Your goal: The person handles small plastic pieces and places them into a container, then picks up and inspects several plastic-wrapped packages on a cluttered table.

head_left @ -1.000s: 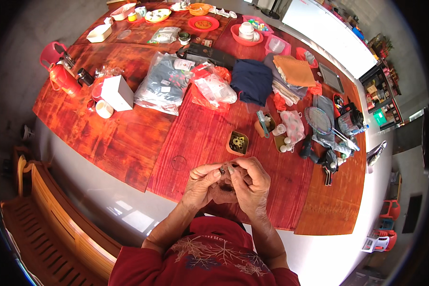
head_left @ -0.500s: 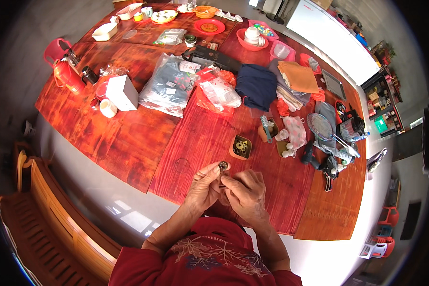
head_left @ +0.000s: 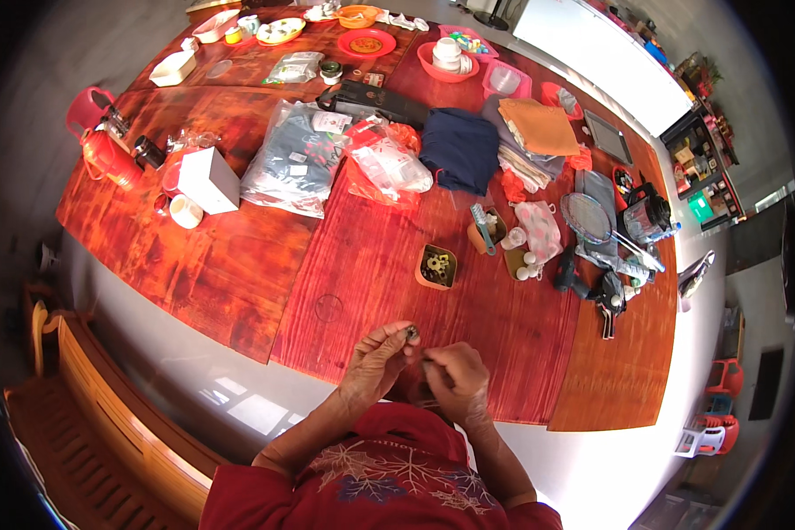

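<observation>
My left hand (head_left: pixel 376 358) is over the table's near edge. Its thumb and fingers pinch a small dark metal part (head_left: pixel 411 333) with a round end. Close beside it, slightly apart, my right hand (head_left: pixel 458 375) has its fingers curled in; a dark bit shows at the fingertips, too small and blurred to name. Past both hands on the table stands a square orange-rimmed box (head_left: pixel 424 277) with several small yellowish metal pieces (head_left: pixel 437 263) inside.
Right of the box, a blue-grey brush (head_left: pixel 483 228) leans on a second small box. Farther right lie badminton rackets (head_left: pixel 586 218) and a blender jug (head_left: pixel 647 218). Beyond are folded navy cloth (head_left: pixel 459 148) and bagged clothing (head_left: pixel 296 163). A wooden bench (head_left: pixel 119 389) stands lower left.
My right hand has drawn away from the left, opening a gap between them. The metal part stays in my left fingers, now tilted and lower. The whole view has shifted slightly.
</observation>
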`<state>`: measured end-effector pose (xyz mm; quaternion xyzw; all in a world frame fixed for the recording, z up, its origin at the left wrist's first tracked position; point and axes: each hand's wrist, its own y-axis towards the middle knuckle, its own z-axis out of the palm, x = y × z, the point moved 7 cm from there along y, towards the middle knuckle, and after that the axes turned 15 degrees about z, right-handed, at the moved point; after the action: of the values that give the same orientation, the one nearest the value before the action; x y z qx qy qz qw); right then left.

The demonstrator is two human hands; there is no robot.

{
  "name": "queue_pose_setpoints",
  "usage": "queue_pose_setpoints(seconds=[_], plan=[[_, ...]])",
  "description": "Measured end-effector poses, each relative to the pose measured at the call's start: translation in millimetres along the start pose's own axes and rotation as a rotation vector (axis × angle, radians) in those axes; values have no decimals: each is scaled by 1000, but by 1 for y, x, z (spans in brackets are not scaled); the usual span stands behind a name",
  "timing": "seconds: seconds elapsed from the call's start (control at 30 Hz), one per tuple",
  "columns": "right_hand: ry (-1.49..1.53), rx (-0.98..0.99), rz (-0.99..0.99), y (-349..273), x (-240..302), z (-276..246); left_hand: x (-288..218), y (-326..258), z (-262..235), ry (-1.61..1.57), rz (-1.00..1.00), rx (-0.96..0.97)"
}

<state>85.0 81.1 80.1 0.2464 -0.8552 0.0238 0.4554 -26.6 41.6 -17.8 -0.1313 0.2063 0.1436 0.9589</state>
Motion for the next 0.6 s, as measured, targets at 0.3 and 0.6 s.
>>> queue_pose_setpoints(seconds=[0.3,0.6], plan=[[137,-94,126,-1,-15,5,15,-10,11,158,-14,11],[-4,-45,-51,12,-3,3,11,-6,2,63,-77,18]])
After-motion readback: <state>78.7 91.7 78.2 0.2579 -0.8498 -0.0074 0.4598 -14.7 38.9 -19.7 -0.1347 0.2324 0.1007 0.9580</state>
